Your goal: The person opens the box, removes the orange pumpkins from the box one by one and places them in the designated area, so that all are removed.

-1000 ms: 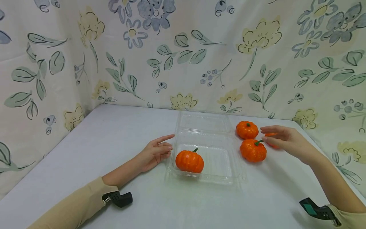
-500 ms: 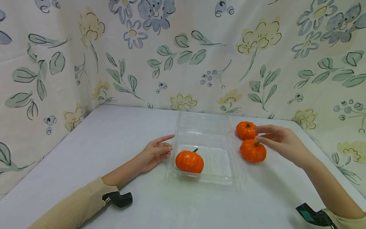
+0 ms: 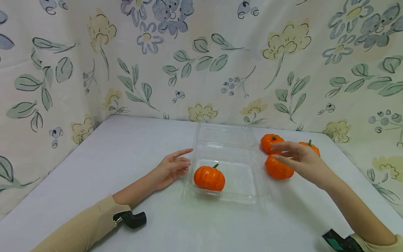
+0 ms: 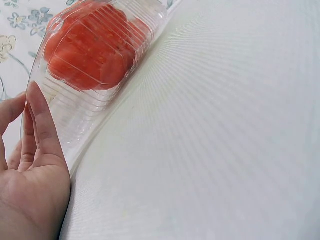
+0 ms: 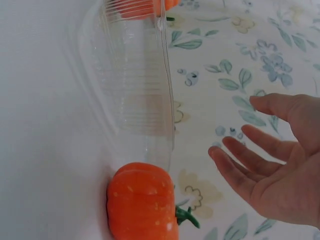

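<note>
A small orange pumpkin [image 3: 208,179] with a green stem sits at the front left inside a clear plastic clamshell box [image 3: 240,175]. My left hand [image 3: 169,170] lies beside the box's left wall, fingers loosely bent at its edge; the left wrist view shows the fingertips against the clear plastic [image 4: 65,122]. Over the loose pumpkins, my right hand [image 3: 303,161] hovers with thumb and fingers apart and nothing between them. Partly behind it are a front pumpkin [image 3: 277,170], a back pumpkin [image 3: 267,141] and a right-hand pumpkin [image 3: 315,148]. The right wrist view shows a gap between hand and pumpkin [image 5: 140,205].
The box's lid [image 3: 225,134] lies folded back flat towards the rear. A white table [image 3: 141,140] carries everything. Floral cloth [image 3: 201,80] hangs behind it and along the left side. Black wrist cameras [image 3: 130,219] are strapped to both forearms.
My right hand has moved left, from the right-hand pumpkin to above the front and back ones, uncovering the right-hand pumpkin again. The left hand and the box stay put.
</note>
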`<act>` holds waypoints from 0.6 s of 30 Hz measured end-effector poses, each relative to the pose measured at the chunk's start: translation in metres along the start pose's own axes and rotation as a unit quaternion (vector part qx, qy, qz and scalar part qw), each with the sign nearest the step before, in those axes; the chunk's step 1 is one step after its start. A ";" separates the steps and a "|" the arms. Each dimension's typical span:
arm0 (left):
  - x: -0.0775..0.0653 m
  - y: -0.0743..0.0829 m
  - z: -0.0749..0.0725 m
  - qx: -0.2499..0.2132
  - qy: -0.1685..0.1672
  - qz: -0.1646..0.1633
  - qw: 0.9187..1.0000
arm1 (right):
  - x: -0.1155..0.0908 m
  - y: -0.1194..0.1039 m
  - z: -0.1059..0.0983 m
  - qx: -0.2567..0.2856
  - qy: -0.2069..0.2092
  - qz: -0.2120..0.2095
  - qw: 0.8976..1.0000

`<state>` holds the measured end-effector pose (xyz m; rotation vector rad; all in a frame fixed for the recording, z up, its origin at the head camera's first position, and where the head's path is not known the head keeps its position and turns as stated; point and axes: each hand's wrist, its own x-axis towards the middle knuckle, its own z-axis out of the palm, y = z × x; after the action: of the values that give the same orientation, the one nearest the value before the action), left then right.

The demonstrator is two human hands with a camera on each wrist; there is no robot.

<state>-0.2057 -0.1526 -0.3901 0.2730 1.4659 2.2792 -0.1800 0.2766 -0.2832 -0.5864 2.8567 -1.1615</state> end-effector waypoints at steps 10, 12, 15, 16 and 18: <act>0.000 0.000 0.001 -0.002 0.000 0.001 1.000 | 0.000 -0.003 0.008 0.015 -0.013 -0.008 1.000; 0.000 0.000 0.001 0.000 0.000 0.001 1.000 | 0.000 -0.003 0.009 0.019 -0.015 -0.008 1.000; -0.001 0.001 0.002 0.001 0.002 0.000 1.000 | 0.001 -0.006 0.011 0.025 -0.018 -0.009 0.999; -0.001 0.001 0.002 0.001 0.003 0.000 1.000 | 0.001 -0.007 0.011 0.027 -0.019 -0.008 0.999; -0.001 0.001 0.002 0.000 0.004 0.000 1.000 | 0.003 -0.009 0.013 0.032 -0.021 -0.007 0.999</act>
<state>-0.2043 -0.1520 -0.3883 0.2635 1.4698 2.2830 -0.1777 0.2613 -0.2864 -0.6214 2.7748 -1.2218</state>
